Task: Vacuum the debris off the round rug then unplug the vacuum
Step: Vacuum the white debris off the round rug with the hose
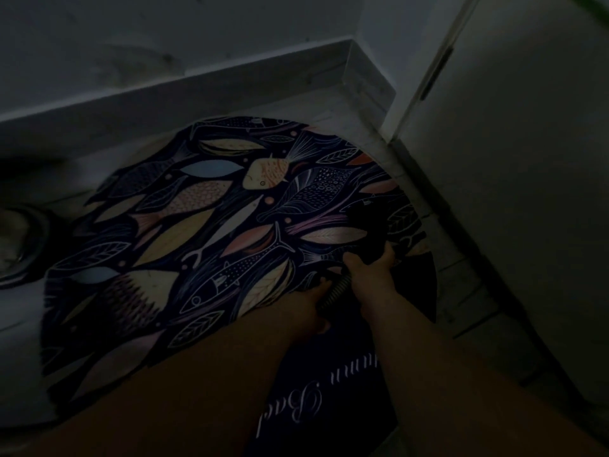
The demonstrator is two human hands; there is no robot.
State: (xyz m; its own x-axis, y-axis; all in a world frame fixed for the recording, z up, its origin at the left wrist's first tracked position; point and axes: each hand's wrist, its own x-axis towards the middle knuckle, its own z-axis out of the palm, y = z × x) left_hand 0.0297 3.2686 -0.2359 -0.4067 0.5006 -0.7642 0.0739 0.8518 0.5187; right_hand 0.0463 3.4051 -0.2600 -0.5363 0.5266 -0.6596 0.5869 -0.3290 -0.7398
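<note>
Rug [204, 225]: round, dark ground, printed with fish and leaves in cream, peach, pale blue and white outline. It lay flat on the tiled floor [461, 291], near the corner of the wall [131, 44]. Its near right edge was lapped by a dark mat [329, 374] with white script. No debris could be made out in the dim light.

Nozzle [369, 222]: black, shape unclear, set on the rug's right part.

Hose [335, 291]: ribbed, a short stretch showing between the hands.

Right hand [372, 272]: fingers curled round the nozzle's near end.

Left hand [309, 308]: just beside the right, fingers curled about the hose.

Door [510, 192]: pale, standing to the right of the rug.
</note>
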